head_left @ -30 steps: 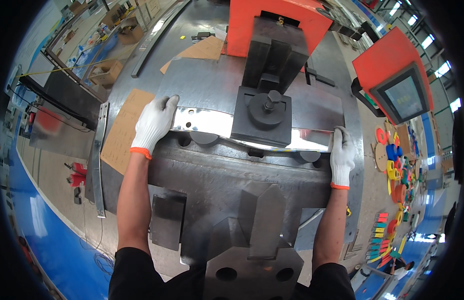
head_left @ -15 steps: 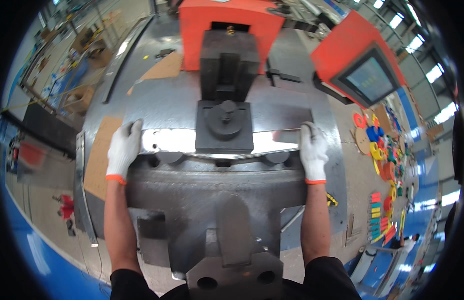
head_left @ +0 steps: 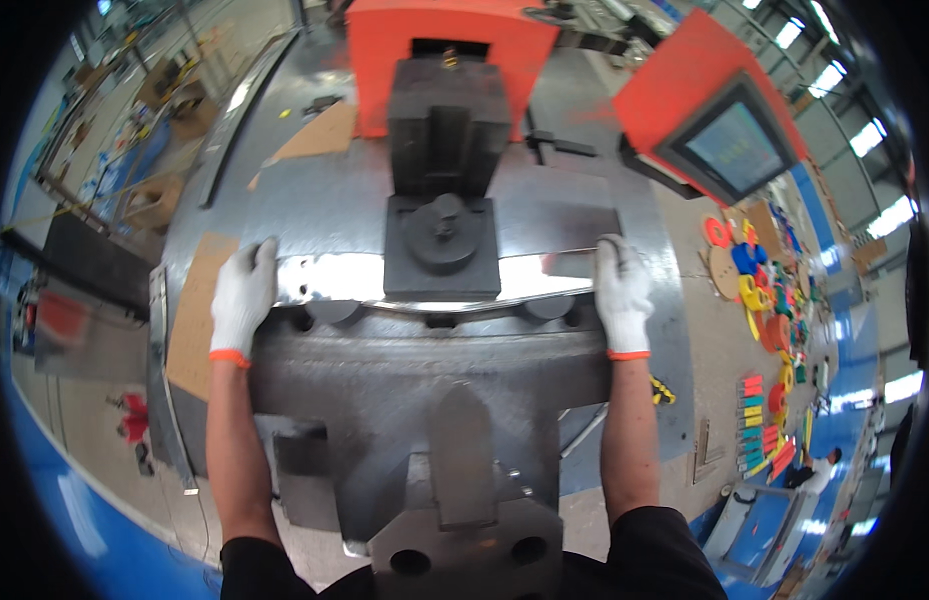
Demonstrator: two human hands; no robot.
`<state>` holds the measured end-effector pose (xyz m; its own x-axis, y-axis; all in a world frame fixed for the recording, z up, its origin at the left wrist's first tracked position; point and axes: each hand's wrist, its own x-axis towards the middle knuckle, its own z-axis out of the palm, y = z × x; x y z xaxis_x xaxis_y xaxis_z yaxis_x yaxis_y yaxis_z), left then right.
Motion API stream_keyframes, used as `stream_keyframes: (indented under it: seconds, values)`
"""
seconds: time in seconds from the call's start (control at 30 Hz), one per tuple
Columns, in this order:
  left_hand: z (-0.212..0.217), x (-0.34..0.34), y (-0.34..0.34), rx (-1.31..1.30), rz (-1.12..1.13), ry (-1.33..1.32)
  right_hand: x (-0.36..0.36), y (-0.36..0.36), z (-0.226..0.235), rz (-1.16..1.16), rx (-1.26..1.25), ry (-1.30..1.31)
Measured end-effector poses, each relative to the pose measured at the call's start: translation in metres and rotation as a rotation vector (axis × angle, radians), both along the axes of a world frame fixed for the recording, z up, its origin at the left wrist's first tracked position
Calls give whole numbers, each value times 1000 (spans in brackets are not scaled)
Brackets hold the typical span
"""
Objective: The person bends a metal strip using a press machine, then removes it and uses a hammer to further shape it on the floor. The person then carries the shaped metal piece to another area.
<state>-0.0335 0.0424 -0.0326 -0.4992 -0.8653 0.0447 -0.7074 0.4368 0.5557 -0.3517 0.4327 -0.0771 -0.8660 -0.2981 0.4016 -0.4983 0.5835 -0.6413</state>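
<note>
A shiny metal bar (head_left: 340, 276) with holes near its left end lies across the machine, in front of a dark pressing block (head_left: 442, 250). The block covers the bar's middle. Two round dark supports, one at the left (head_left: 335, 312) and one at the right (head_left: 548, 307), sit against the bar's near side. My left hand (head_left: 245, 297), in a white glove with an orange cuff, grips the bar's left end. At the opposite end my right hand (head_left: 623, 295), gloved the same way, is closed round the bar. Both hands' fingertips are partly hidden.
Behind the block stands the red machine body (head_left: 385, 75). A red control box with a screen (head_left: 735, 145) is at the far right. Cardboard (head_left: 197, 315) lies left of my left hand. Colourful tapes and parts (head_left: 770, 330) cover the floor at right. A person (head_left: 820, 470) is farther off.
The whole view has shifted slightly, so everything sits a little further left and higher. Both hands keep their hold on the metal bar; no clear movement of the bar shows.
</note>
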Motion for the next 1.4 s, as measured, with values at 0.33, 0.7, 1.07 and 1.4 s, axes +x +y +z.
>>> stream_keyframes:
  seconds: [0.33,0.7,1.07,1.4]
  values:
    - [2,-1,2,79,56,-78,-2,0,4,30,25,1]
    - [-4,2,-11,12,35,-51,0,-5,5,-1,21,-53]
    - [-39,25,-44,1,-101,-7,38,-30,1,-29,62,-42]
    - [5,-1,9,-206,-120,7,10,-7,12,-116,206,35]
